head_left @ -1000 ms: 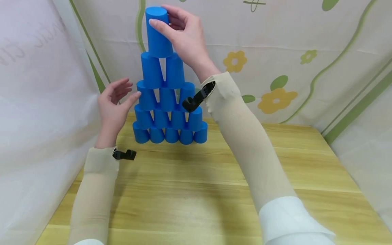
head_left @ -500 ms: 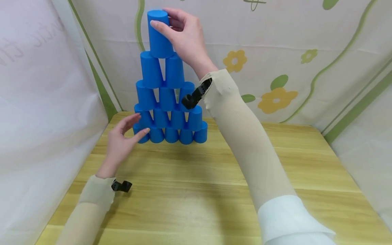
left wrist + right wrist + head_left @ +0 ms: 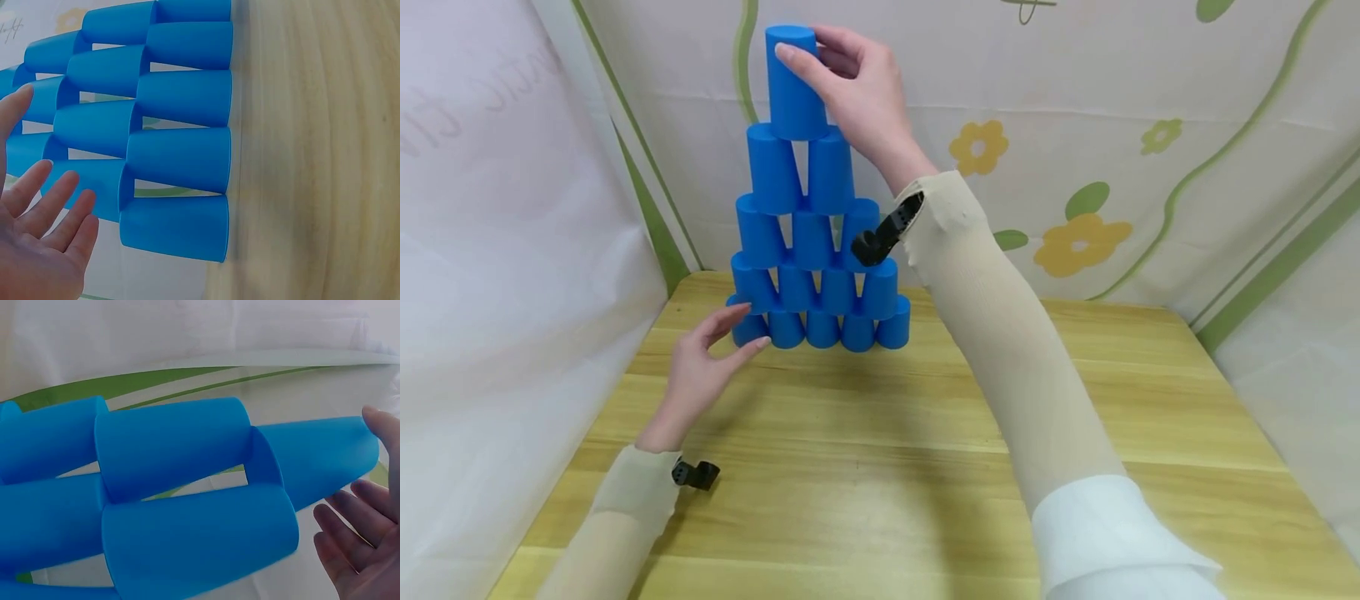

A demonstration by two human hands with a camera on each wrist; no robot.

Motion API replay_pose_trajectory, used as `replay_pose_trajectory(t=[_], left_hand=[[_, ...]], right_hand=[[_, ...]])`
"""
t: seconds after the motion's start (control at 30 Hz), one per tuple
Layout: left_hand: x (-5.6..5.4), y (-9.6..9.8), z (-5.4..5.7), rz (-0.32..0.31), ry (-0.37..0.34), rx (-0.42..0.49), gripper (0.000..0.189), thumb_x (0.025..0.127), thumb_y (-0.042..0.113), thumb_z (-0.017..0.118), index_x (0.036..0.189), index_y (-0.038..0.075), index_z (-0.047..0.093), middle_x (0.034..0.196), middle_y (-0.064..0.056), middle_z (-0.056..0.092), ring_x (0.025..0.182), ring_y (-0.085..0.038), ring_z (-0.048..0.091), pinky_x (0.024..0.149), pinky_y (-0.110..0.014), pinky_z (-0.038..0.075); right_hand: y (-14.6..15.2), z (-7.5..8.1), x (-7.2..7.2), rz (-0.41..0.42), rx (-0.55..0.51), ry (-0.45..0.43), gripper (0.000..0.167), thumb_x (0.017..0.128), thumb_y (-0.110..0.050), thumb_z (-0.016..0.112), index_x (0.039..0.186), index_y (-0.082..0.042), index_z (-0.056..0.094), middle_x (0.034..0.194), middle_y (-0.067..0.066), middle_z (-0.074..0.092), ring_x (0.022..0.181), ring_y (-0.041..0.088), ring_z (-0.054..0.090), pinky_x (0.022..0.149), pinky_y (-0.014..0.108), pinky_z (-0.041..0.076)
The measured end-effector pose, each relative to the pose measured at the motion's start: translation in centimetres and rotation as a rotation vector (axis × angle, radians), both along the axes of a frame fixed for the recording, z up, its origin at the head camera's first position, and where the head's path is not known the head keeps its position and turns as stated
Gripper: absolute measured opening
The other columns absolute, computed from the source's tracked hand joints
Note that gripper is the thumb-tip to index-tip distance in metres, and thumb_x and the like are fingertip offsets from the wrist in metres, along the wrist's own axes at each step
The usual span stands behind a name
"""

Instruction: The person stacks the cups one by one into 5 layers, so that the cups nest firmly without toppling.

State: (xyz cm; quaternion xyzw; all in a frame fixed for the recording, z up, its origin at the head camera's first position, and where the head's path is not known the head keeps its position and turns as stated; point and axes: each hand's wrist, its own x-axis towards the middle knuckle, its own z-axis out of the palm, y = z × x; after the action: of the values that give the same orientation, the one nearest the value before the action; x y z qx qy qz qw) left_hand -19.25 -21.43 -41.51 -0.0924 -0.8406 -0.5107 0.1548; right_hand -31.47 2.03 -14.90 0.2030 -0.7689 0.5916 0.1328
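Observation:
Blue cups, all upside down, form a pyramid of several rows, with wide rims facing down. At the peak, the top cup stands across the two cups below it. My right hand holds this top cup near its upper end, thumb on the front and fingers round the far side; the right wrist view shows the thumb at its edge. Low at the pyramid's left side, my left hand has its fingers spread and holds nothing. Its fingertips overlap the bottom left cup in the head view.
The pyramid stands near the back of a wooden table. Behind it hangs a white cloth with printed flowers and green stems. Another white cloth borders the table on the left.
My left hand has dropped from beside the pyramid's middle rows to its base. The top cup, in my right hand, has shifted slightly right over the two cups below.

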Motion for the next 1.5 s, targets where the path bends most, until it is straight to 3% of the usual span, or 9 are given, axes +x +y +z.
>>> replay_pose_trajectory(t=[0.23,0.47,0.67,0.83,1.03,1.3,1.43,1.5], left_hand=[[0.1,0.3,-0.3,-0.036,-0.037,-0.027,0.062,0.093,0.041,0.076,0.146,0.017,0.055,0.151,-0.005,0.051,0.139,-0.033,0.045,0.11,-0.068,0.03],[-0.5,0.9,-0.2,-0.078,-0.055,-0.032,0.061,0.093,0.042,0.076,0.145,0.017,0.056,0.149,-0.005,0.052,0.14,-0.033,0.044,0.11,-0.068,0.029],[-0.7,1.7,-0.2,-0.1,-0.068,-0.088,0.064,0.092,0.046,0.076,0.145,0.017,0.056,0.15,-0.007,0.051,0.14,-0.035,0.043,0.108,-0.07,0.032],[-0.2,1.9,-0.5,-0.115,-0.075,-0.106,0.065,0.091,0.046,0.076,0.145,0.016,0.057,0.15,-0.01,0.051,0.138,-0.037,0.045,0.107,-0.07,0.033],[0.0,2.6,-0.8,-0.135,-0.075,-0.133,0.064,0.092,0.046,0.076,0.145,0.017,0.057,0.148,-0.009,0.053,0.137,-0.036,0.047,0.105,-0.068,0.037],[0.1,5.3,-0.3,-0.218,-0.153,-0.153,0.067,0.09,0.054,0.074,0.147,0.027,0.054,0.152,-0.001,0.049,0.141,-0.033,0.041,0.108,-0.068,0.034],[0.2,6.9,0.1,-0.27,-0.14,-0.138,0.067,0.09,0.052,0.075,0.148,0.027,0.054,0.152,0.005,0.049,0.143,-0.028,0.04,0.11,-0.066,0.032],[0.1,7.7,0.2,-0.301,-0.116,-0.133,0.068,0.09,0.05,0.076,0.149,0.025,0.053,0.152,0.007,0.048,0.143,-0.026,0.039,0.111,-0.064,0.032]], right_hand=[[3.2,-1.1,0.4,0.011,-0.002,0.029,0.055,0.098,-0.03,0.07,0.149,-0.017,0.052,0.143,-0.008,0.057,0.126,0.002,0.051,0.102,0.016,0.041],[8.1,-4.2,0.0,-0.062,0.027,0.046,0.055,0.098,-0.035,0.071,0.146,-0.014,0.056,0.143,-0.003,0.059,0.128,0.007,0.053,0.105,0.02,0.04],[13.6,-9.4,0.6,-0.096,0.261,0.019,0.065,0.097,-0.053,0.065,0.151,-0.02,0.051,0.151,-0.008,0.05,0.138,0.009,0.042,0.115,0.028,0.031],[18.2,-14.7,2.0,-0.113,0.461,-0.088,0.075,0.094,-0.068,0.057,0.157,-0.031,0.04,0.16,-0.008,0.037,0.146,0.022,0.032,0.117,0.049,0.028],[23.7,-20.2,3.8,-0.123,0.547,-0.132,0.082,0.097,-0.062,0.057,0.162,-0.021,0.029,0.165,0.005,0.026,0.151,0.031,0.021,0.118,0.061,0.019],[32.0,-25.0,6.0,-0.275,0.761,-0.062,0.091,0.099,-0.055,0.06,0.163,-0.006,0.018,0.167,0.018,0.015,0.151,0.042,0.015,0.119,0.061,0.012],[35.6,-26.9,6.5,-0.327,0.897,-0.059,0.099,0.097,-0.06,0.06,0.163,-0.006,0.011,0.167,0.022,0.007,0.15,0.048,0.01,0.117,0.065,0.008],[37.1,-27.8,6.5,-0.35,0.975,-0.075,0.102,0.095,-0.065,0.058,0.164,-0.01,0.007,0.167,0.022,0.001,0.15,0.049,0.0,0.117,0.066,0.001]])
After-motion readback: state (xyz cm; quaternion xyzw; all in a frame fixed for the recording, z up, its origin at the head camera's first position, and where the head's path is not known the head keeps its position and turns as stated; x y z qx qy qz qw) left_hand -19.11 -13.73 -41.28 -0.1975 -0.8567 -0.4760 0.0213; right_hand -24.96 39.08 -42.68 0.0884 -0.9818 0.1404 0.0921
